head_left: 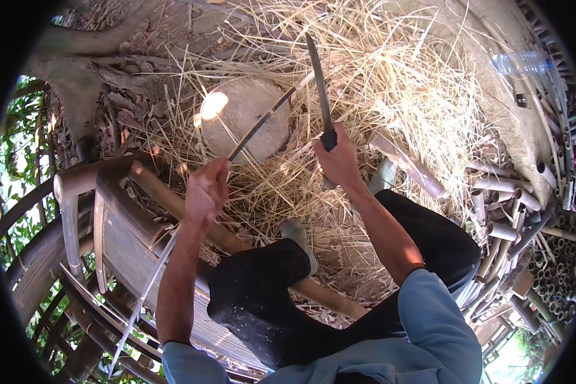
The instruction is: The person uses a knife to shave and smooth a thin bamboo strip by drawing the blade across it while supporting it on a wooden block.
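Observation:
My left hand point(206, 192) is closed around a long, thin bamboo strip point(262, 120). One end of the strip slants up to the right, and its pale tail runs down past my left forearm. My right hand point(339, 157) grips the dark handle of a knife point(318, 77), whose long blade points up and away from me. The strip's far end meets or crosses the blade near its middle; whether they touch, I cannot tell. Beneath the strip lies a round, flat-topped block point(270, 137) with a bright sun patch on it.
Loose shavings point(390, 83) cover the ground around the block. A split bamboo piece point(411, 166) lies right of my right hand. Cut bamboo tubes point(502, 230) are stacked at right, near a plastic bottle point(521, 63). A bamboo bench point(134, 246) stands at left.

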A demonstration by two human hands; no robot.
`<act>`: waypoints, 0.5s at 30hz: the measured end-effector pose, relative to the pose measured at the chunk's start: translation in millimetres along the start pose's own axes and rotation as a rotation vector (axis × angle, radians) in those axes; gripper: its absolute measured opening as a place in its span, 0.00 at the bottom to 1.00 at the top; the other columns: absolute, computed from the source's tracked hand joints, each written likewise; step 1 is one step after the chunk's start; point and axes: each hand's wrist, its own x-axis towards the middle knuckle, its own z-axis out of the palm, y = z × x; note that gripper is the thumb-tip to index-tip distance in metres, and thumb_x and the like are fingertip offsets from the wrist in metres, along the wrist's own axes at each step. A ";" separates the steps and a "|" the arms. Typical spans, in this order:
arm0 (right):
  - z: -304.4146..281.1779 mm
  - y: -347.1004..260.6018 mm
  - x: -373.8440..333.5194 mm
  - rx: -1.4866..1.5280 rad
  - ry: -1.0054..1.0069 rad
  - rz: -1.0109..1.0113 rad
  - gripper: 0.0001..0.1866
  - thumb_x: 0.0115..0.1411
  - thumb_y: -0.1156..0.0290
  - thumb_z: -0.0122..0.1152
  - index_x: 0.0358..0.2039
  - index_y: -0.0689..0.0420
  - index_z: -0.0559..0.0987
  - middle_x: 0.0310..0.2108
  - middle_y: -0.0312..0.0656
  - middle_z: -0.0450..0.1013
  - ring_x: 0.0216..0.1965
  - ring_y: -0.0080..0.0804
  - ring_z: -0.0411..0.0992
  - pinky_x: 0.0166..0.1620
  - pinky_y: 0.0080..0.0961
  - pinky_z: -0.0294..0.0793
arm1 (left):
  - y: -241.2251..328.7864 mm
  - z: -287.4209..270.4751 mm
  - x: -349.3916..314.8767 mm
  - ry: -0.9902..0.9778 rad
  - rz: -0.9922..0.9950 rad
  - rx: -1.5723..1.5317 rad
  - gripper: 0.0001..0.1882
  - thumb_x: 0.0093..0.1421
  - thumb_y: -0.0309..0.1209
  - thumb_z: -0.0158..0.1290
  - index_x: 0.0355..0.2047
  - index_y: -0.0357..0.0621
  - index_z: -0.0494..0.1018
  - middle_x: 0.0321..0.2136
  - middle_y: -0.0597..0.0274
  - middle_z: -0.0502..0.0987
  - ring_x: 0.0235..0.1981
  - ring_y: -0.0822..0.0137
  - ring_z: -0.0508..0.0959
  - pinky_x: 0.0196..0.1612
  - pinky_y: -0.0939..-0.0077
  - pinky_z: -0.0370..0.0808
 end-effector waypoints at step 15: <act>30.9 64.9 51.9 -0.052 0.031 -0.246 0.25 0.64 0.60 0.63 0.56 0.60 0.69 0.28 0.54 0.78 0.28 0.54 0.79 0.33 0.44 0.76 | -35.2 31.5 22.9 -0.315 -0.495 -0.114 0.10 0.66 0.31 0.60 0.37 0.35 0.84 0.13 0.64 0.71 0.13 0.80 0.67 0.15 0.76 0.61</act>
